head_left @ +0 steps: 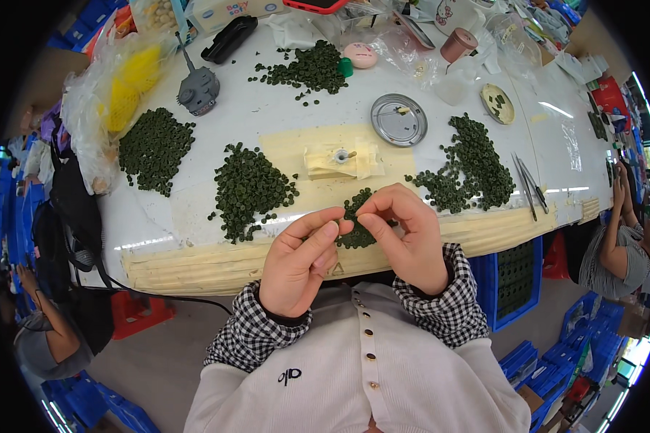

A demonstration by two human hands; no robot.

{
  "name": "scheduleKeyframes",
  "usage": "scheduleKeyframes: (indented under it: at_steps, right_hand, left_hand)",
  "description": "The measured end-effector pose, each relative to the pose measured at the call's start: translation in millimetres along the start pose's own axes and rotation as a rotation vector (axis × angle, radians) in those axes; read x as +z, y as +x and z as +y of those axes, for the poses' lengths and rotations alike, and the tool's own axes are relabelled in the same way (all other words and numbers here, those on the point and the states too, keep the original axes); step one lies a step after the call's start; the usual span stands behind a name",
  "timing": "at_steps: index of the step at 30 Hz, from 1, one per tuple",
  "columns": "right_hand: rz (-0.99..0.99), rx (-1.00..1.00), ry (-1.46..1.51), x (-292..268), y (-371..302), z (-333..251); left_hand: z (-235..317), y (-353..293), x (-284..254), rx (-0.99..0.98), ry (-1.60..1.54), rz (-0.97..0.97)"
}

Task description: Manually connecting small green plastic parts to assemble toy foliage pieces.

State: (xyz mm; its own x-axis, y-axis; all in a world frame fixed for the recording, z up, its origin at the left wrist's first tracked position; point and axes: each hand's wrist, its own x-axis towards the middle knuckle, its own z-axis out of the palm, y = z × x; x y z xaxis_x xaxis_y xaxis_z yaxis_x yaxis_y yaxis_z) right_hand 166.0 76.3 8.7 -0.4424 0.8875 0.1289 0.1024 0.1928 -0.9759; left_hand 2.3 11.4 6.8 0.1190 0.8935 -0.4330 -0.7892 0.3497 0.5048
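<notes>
Both left hand (300, 260) and right hand (412, 234) pinch on the worker's side of the taped block (321, 164), by green pieces (357, 238); whether they grip anything, I can't tell.

Place: a workshop, with handwork on small parts
Bench: long, white-topped (227, 126), its front edge covered in tan tape (195, 267)
Parts: several loose heaps of small dark green pieces (251, 189), many alike
Tool: metal tweezers (534, 186) lying at the right
Storage: a blue crate (485, 289) just beside the bench, more blue crates (588, 325) on the floor
Seating: a red stool (139, 315)
Company: one person (54, 339) at far left, another person (614, 252) at far right
</notes>
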Motion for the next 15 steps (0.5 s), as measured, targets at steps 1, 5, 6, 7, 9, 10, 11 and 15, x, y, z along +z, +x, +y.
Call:
scheduleKeyframes:
  at_steps: [1, 5, 6, 7, 9, 10, 11, 15]
  right_hand:
    - [0.011, -0.033, -0.084, -0.4, 1.9, 1.2]
    - [0.075, 0.037, -0.074, 2.7, 0.3, 0.3]
    - [0.085, 0.034, -0.074, 3.6, 0.6, -0.4]
    - [0.097, 0.032, -0.074, 4.3, 1.0, -1.3]
    - [0.087, 0.032, -0.041, 4.2, 0.4, -1.1]
    - [0.067, 0.036, -0.007, 3.3, -0.9, 0.3]
    - [0.047, 0.04, 0.026, 2.4, -1.9, 1.0]
    - [-0.012, 0.105, 0.21, -0.5, -3.4, -5.1]
  left_hand:
    - [0.2, 0.2, -0.5, 0.01, -0.006, 0.003]
    - [1.2, -0.4, -1.1, 0.008, 0.007, 0.012]
    - [1.4, -0.4, -1.3, 0.008, 0.009, 0.008]
    - [1.4, -0.4, -1.4, 0.009, 0.011, 0.003]
    - [0.7, -0.8, -1.6, 0.009, 0.014, 0.004]
    - [0.6, -1.0, -1.7, 0.01, 0.016, 0.004]
    - [0.9, -1.0, -1.7, 0.013, 0.015, 0.003]
    - [0.4, -0.8, -2.4, 0.012, 0.008, -0.008]
